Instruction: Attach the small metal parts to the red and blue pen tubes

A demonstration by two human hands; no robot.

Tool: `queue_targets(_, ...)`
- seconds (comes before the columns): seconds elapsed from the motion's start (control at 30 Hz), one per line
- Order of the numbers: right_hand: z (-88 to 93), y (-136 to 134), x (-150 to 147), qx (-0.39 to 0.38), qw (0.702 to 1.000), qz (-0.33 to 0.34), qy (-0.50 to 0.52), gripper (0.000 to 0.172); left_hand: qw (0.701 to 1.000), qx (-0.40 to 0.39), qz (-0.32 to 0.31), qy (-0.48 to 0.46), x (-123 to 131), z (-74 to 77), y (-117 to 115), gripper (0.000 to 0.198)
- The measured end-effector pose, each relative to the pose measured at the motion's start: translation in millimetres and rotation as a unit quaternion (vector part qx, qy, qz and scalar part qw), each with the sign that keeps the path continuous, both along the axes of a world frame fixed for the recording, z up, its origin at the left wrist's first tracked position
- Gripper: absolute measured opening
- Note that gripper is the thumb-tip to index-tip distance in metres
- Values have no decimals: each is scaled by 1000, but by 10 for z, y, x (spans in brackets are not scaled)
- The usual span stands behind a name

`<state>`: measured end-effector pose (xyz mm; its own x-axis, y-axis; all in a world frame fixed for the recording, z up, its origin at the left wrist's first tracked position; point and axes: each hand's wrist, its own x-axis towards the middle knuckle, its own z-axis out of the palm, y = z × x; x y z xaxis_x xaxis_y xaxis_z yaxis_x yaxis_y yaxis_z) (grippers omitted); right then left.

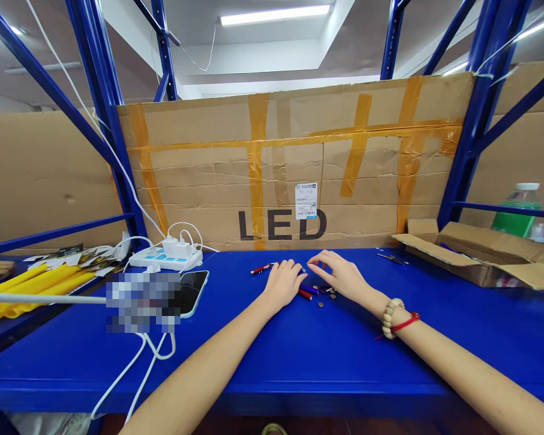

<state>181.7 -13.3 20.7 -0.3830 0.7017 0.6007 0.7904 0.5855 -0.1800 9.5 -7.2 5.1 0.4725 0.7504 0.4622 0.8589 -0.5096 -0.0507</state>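
My left hand rests low over the blue tabletop, its fingers bent and close together; whatever lies under them is hidden. Just beyond its fingertips, a slim red pen-like tube pokes out to the left. My right hand faces it from the right, thumb and index finger drawn together in a pinch, and anything between them is too small to name. Between and below the hands lie another red tube, a purple tube and several small round metal discs.
A phone and a white power strip with trailing cables stand to the left, near yellow rolled material. On the right are an open cardboard box and a small dark metal tool. A tall cardboard sheet closes the back.
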Motion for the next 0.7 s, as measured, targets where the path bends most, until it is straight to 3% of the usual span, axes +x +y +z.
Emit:
queue_targets(0.13,-13,57,84,-82,992,-91,-30,17,1000,-4,-2,-3,1,4,0,29)
queue_targets(0.27,-36,109,149,-153,980,-125,-23,18,1000,4,-6,-8,-6,-17,25,28)
queue_targets(0.4,-17,123,174,-154,977,-147,-17,22,1000,6,-12,-5,-10,-22,41,28)
queue_targets(0.7,30,63,197,-163,973,-166,-6,14,1000,-3,-8,-2,-10,3,21,30)
